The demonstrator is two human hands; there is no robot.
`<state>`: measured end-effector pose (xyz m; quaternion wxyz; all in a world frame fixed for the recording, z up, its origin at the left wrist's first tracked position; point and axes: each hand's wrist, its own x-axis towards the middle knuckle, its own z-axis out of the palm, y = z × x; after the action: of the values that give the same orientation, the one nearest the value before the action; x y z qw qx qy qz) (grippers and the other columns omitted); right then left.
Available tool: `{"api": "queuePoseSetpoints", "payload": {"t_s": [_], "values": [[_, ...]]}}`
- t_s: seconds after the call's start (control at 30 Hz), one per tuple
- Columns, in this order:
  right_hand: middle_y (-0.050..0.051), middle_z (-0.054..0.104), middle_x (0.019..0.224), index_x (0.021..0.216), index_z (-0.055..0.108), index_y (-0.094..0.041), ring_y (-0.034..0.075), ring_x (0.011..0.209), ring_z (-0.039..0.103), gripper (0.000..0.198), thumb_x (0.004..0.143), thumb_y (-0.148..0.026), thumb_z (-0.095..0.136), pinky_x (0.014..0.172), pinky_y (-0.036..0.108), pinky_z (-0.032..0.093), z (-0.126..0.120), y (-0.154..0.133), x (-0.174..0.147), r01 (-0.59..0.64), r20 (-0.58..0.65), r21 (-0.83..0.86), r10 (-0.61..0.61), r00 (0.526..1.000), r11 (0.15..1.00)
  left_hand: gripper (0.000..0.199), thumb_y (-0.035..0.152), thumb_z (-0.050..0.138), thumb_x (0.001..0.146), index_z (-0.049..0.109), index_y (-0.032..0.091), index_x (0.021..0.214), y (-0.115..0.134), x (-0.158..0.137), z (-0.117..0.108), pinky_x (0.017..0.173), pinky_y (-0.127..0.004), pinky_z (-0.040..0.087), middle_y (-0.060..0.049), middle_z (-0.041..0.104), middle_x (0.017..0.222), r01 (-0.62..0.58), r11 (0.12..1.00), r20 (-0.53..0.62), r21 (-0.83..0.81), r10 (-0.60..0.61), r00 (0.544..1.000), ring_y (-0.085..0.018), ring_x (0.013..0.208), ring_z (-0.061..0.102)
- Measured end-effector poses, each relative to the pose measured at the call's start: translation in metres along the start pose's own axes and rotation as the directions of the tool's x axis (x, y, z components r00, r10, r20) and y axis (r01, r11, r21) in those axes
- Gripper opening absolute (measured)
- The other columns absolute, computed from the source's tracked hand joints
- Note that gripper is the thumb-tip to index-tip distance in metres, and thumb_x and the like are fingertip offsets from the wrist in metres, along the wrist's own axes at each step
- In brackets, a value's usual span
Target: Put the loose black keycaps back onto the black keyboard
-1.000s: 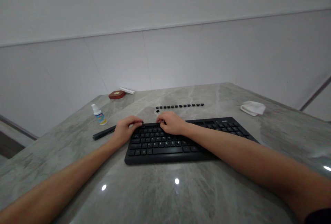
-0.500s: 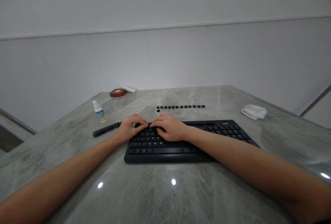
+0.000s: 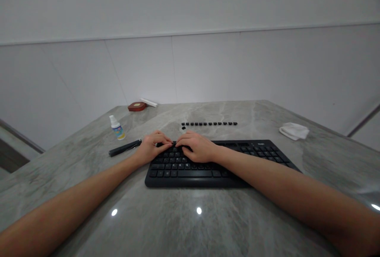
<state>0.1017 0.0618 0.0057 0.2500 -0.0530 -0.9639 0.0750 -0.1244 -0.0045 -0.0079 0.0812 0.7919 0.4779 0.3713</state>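
Marbled grey tabletop [image 3: 160, 223] bears a black computer keyboard [image 3: 194, 173]. Left hand [image 3: 152, 146] and right hand [image 3: 198, 147] nearly meet at its upper left; whether either grips anything, I cannot tell.

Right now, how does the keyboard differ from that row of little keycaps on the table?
Size: the keyboard is one long, broad piece; the row of keycaps is made of small separate ones.
Place: the keyboard lies nearer the person, the row of keycaps beyond it.
Contact: the left hand and right hand are at the keyboard; neither touches the row of keycaps.
Shared: both are black and rest on the grey tabletop.
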Motion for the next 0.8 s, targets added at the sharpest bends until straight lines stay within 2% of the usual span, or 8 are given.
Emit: {"api": "queuePoseSetpoints", "payload": {"t_s": [0.27, 0.5, 0.67, 0.8], "values": [[0.01, 0.068, 0.102, 0.101, 0.068, -0.012, 0.019, 0.094, 0.06, 0.028, 0.08, -0.007, 0.05, 0.091, 0.036, 0.046, -0.0011, -0.0023, 0.0007, -0.016, 0.004, 0.001, 0.016, 1.0, 1.0, 0.018, 0.034, 0.064, 0.083, 0.072, 0.021, 0.074, 0.002, 0.0016, 0.0, 0.083, -0.033, 0.047, -0.003, 0.071, 0.086, 0.029, 1.0, 0.011, 0.007, -0.029, 1.0, -0.018, 0.086, 0.06], [0.01, 0.068, 0.101, 0.101, 0.068, -0.012, 0.019, 0.094, 0.06, 0.027, 0.08, -0.007, 0.05, 0.092, 0.037, 0.045, -0.0001, -0.0006, 0.0004, -0.009, 0.002, 0.0, 0.009, 1.0, 1.0, 0.022, 0.038, 0.065, 0.081, 0.068, 0.019, 0.071, 0.002, 0.0034, 0.0025, 0.079, -0.031, 0.047, -0.003, 0.07, 0.087, 0.143, 0.989, 0.016, -0.036, -0.143, 0.99, -0.017, 0.082, 0.062], [0.01, 0.068, 0.102, 0.103, 0.067, -0.013, 0.019, 0.094, 0.06, 0.029, 0.081, -0.007, 0.049, 0.092, 0.037, 0.045, 0.0015, 0.0008, -0.0002, -0.01, 0.0, 0.011, 0.01, 1.0, 1.0, 0.02, 0.034, 0.063, 0.083, 0.067, 0.018, 0.072, 0.001, 0.0029, 0.003, 0.081, -0.03, 0.047, -0.003, 0.068, 0.087, 0.072, 0.997, 0.035, -0.034, -0.071, 0.997, -0.016, 0.083, 0.061], [0.011, 0.068, 0.106, 0.107, 0.067, -0.012, 0.02, 0.094, 0.059, 0.032, 0.082, -0.006, 0.048, 0.092, 0.039, 0.045, -0.0007, -0.001, -0.0003, 0.009, 0.019, -0.011, -0.009, 1.0, 1.0, 0.016, 0.031, 0.06, 0.085, 0.068, 0.018, 0.079, 0.0027, 0.0023, 0.0018, 0.081, -0.03, 0.047, -0.004, 0.067, 0.086, 0.024, 1.0, 0.042, -0.019, -0.023, 0.999, -0.016, 0.084, 0.061]]}}
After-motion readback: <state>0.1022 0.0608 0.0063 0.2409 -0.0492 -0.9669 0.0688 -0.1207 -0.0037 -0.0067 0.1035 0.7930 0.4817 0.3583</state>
